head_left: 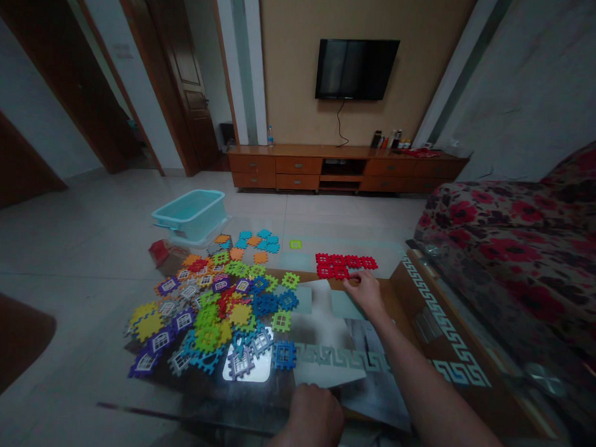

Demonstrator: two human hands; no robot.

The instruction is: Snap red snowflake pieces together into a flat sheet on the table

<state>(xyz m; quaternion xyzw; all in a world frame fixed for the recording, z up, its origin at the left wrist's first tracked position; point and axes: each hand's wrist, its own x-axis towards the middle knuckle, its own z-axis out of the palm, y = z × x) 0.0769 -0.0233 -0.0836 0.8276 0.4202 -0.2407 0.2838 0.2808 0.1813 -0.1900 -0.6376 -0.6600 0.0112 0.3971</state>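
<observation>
No legible text in my view. Labels on the bottles (391, 139) atop the wooden TV cabinet (298, 165) are too small to read. The foam puzzle pieces (239, 314) show window-shaped cut-outs; I can make out no lettering on them.

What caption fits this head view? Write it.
Right hand at red plastic tiles beside a multicoloured tile heap on a glass table.
</observation>
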